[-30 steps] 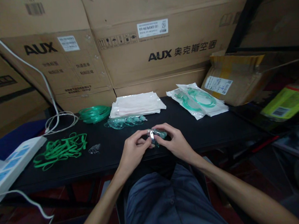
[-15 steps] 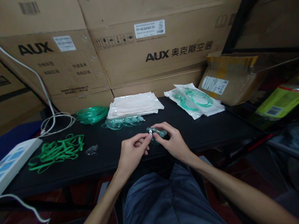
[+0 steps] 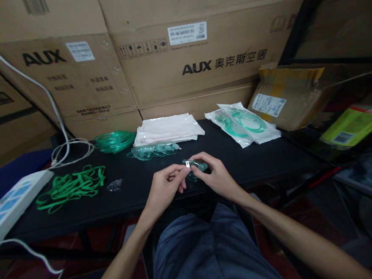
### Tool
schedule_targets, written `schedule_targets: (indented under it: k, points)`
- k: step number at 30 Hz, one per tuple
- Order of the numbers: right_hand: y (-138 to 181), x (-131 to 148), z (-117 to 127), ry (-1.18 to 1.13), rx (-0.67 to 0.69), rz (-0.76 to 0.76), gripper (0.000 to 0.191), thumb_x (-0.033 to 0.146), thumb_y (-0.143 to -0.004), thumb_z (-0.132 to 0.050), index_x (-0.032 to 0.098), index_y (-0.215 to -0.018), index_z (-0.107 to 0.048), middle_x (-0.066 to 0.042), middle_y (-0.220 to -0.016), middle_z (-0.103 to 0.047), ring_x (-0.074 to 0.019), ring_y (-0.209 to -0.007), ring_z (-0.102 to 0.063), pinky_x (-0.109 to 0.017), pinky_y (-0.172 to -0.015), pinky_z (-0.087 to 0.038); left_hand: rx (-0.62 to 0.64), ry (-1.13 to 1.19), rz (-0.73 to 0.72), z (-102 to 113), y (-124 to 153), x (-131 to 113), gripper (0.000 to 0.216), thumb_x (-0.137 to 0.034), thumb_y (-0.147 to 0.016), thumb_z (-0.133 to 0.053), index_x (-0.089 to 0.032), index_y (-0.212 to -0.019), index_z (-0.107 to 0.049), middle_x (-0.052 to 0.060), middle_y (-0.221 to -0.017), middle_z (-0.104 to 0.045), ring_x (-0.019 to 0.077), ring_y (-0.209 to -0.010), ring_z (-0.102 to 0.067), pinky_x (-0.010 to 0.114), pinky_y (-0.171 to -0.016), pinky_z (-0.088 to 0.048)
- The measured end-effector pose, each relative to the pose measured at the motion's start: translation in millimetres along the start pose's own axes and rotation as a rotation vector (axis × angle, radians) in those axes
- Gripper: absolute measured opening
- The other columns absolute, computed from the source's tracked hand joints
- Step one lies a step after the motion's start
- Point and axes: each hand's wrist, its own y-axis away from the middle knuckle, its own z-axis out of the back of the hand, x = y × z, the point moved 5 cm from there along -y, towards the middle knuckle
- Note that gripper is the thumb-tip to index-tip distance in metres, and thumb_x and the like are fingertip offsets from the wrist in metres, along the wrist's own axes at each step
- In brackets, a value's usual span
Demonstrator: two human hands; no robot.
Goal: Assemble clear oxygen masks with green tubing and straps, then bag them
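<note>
Both my hands meet over the near edge of the black table [image 3: 254,160]. My right hand [image 3: 214,176] is closed around a clear green mask [image 3: 196,166]. My left hand [image 3: 164,189] pinches a small silvery metal clip [image 3: 188,165] at the mask's left side. A row of similar clear green masks [image 3: 153,151] lies just beyond my hands. Farther left sit a heap of green elastic straps [image 3: 70,186] and a small pile of metal clips [image 3: 114,185].
A stack of white bags [image 3: 168,129], a coil of green tubing [image 3: 114,141] and two sealed packs [image 3: 244,122] lie at the table's back. Large cardboard boxes [image 3: 199,49] wall the rear. A white power strip [image 3: 9,205] and cable [image 3: 68,150] sit left.
My left hand has drawn slightly back from the mask, fingers now pinching the clip at its edge. The view shifted a little; nothing else on the table moved.
</note>
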Motion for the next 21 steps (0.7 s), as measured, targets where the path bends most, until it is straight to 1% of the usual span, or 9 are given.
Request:
schedule_targets:
  k: [6,13,21]
  points:
    - [1.6,-0.5,0.0,-0.005,-0.022,-0.002,0.009,0.025,-0.095,-0.061,0.023,-0.101,-0.068,-0.004,-0.099,-0.07,-0.0208,-0.096,-0.066,-0.033,-0.087,-0.049,0.009,-0.021,-0.014,0.5,0.6,-0.3,0.029,-0.045,-0.091,-0.066,-0.017,-0.092,-0.072,-0.005,-0.057,-0.057,0.0089,-0.049,-0.052,0.02,-0.051,-0.04]
    - [1.8,4.6,2.2,-0.026,-0.03,0.053,0.008,0.017,-0.092,-0.063,0.022,-0.096,-0.069,-0.004,-0.096,-0.068,-0.0199,-0.093,-0.065,-0.032,-0.084,-0.049,0.021,-0.056,-0.038,0.6,1.6,1.9,0.031,-0.045,-0.093,-0.065,-0.016,-0.095,-0.073,-0.005,-0.056,-0.056,0.009,-0.049,-0.051,0.021,-0.051,-0.039]
    - [0.4,3.8,2.4,-0.053,-0.004,0.092,0.006,0.015,-0.09,-0.064,0.02,-0.09,-0.068,-0.003,-0.091,-0.068,-0.0179,-0.087,-0.064,-0.03,-0.081,-0.047,0.021,-0.032,-0.033,0.1,2.8,3.2,0.032,-0.045,-0.093,-0.064,-0.015,-0.095,-0.073,-0.006,-0.055,-0.054,0.0077,-0.047,-0.048,0.02,-0.049,-0.037]
